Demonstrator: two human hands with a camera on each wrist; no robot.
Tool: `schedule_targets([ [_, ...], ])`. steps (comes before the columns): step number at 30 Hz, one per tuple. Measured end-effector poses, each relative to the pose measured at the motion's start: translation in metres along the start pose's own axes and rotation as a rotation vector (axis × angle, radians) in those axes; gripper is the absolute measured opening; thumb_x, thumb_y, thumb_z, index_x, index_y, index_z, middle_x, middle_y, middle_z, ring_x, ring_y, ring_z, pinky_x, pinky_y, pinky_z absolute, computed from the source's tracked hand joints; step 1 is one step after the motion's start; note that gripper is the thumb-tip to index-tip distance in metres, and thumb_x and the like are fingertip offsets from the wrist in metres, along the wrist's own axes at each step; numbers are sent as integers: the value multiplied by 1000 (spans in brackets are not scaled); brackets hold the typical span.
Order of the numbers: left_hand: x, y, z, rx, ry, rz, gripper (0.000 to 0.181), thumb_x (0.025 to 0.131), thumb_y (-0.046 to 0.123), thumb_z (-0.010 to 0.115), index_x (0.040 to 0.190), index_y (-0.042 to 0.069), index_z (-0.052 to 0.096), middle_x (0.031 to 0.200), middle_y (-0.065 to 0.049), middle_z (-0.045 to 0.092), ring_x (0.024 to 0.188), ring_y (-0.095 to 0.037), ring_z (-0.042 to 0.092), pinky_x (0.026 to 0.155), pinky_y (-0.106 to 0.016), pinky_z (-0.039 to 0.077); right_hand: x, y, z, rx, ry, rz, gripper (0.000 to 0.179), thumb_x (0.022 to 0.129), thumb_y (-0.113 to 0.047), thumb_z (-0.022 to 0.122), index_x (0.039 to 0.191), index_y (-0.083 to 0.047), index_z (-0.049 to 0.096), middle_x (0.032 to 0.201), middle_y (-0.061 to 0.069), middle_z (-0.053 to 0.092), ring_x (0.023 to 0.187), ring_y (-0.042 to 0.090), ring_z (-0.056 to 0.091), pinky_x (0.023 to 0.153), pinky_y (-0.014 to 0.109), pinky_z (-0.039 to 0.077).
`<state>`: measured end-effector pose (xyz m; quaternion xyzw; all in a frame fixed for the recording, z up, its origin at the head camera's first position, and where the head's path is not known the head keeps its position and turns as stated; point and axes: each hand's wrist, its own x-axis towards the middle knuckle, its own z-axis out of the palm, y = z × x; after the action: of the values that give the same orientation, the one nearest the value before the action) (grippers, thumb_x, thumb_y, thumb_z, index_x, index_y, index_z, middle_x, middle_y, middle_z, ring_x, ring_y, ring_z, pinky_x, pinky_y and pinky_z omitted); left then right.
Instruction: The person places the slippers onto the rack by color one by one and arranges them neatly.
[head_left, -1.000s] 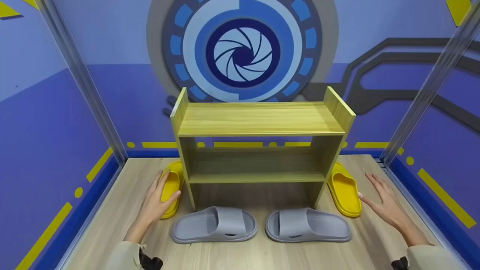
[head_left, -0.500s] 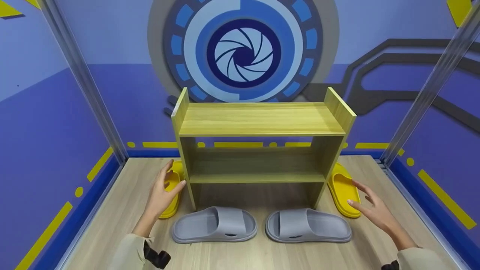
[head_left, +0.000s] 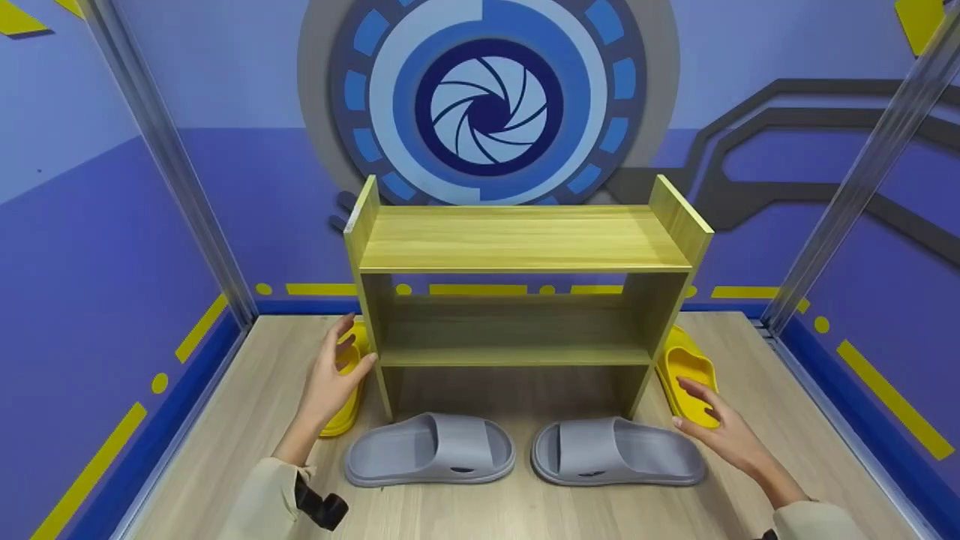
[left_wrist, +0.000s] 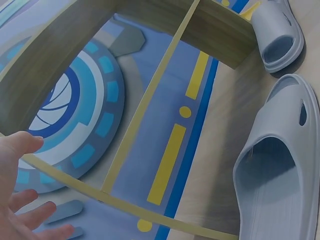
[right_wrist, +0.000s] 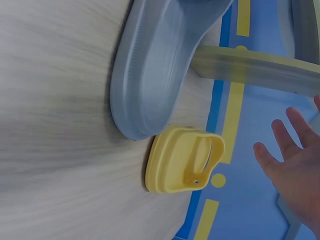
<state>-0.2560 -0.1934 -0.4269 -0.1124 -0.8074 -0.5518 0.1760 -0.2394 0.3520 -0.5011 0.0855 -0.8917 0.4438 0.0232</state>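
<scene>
My left hand (head_left: 331, 382) hovers over the left yellow slipper (head_left: 341, 420), fingers spread and loosely bent, near the shelf's left side panel. It holds nothing and hides part of that slipper. My right hand (head_left: 720, 431) is above the heel of the right yellow slipper (head_left: 690, 365), thumb and fingers apart, also holding nothing. Two grey slides lie in front of the shelf, the left slide (head_left: 461, 446) and the right slide (head_left: 592, 450), toes facing each other. In the right wrist view, the yellow slipper (right_wrist: 167, 165) sits beside the grey slide (right_wrist: 150, 85).
A two-tier wooden shelf (head_left: 525, 240) with raised side panels stands on the light wood table (head_left: 435, 517), close to the back wall. Blue printed walls (head_left: 247, 217) enclose three sides, with metal posts (head_left: 172, 165) at the corners.
My right hand has moved left and toward me, from beside the right yellow slipper to over its heel. My left hand has shifted slightly right, closer to the shelf. The footwear stays put.
</scene>
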Motion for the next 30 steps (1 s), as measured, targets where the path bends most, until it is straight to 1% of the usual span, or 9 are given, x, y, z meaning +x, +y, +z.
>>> schedule_targets([
  [3,1,2,1,-16,-1,-7,66,81,15,64,136,6,27,135,-19,31,117,-36,37,93,-49,29,0,1,5,8,-18,16,64,82,-32,61,134,-7,32,133,19,33,121,36,27,92,59,19],
  [6,2,3,2,-31,0,1,67,82,13,63,136,3,26,135,-21,30,117,-37,36,93,-49,28,0,2,11,16,-38,47,66,81,-33,62,133,-7,32,133,19,34,121,36,27,92,59,19],
  [10,5,4,4,-36,5,8,66,81,12,63,136,2,27,134,-21,31,117,-37,37,93,-48,30,0,5,17,37,-52,42,65,80,-32,63,133,-7,34,133,17,35,121,35,28,93,58,20],
  [15,7,5,5,-18,5,12,66,81,11,64,136,4,28,133,-19,33,115,-36,39,90,-48,33,-1,10,24,41,-63,-16,65,79,-29,65,133,-7,35,134,15,36,120,35,30,92,59,21],
  [18,10,6,6,-6,16,15,67,81,10,64,136,4,27,133,-19,33,114,-36,40,89,-49,34,-1,11,28,46,-71,-53,65,78,-25,67,133,-8,36,134,15,36,120,34,30,92,59,20],
  [23,16,9,7,5,36,18,66,81,9,62,136,5,25,131,-19,35,113,-35,42,86,-47,37,0,12,35,14,-95,-77,67,76,-24,69,133,-9,37,133,16,36,120,35,30,91,61,17],
  [27,21,13,9,-16,61,20,65,81,8,62,136,8,26,126,-19,39,111,-34,44,82,-45,41,2,12,42,-31,-115,-116,70,73,-26,71,133,-10,38,131,14,38,119,35,31,90,61,21],
  [30,23,16,11,-18,82,18,65,82,10,62,136,11,27,123,-19,41,108,-36,46,80,-45,43,3,14,47,-82,-128,-183,72,71,-31,72,132,-11,39,131,12,40,118,34,33,88,60,25],
])
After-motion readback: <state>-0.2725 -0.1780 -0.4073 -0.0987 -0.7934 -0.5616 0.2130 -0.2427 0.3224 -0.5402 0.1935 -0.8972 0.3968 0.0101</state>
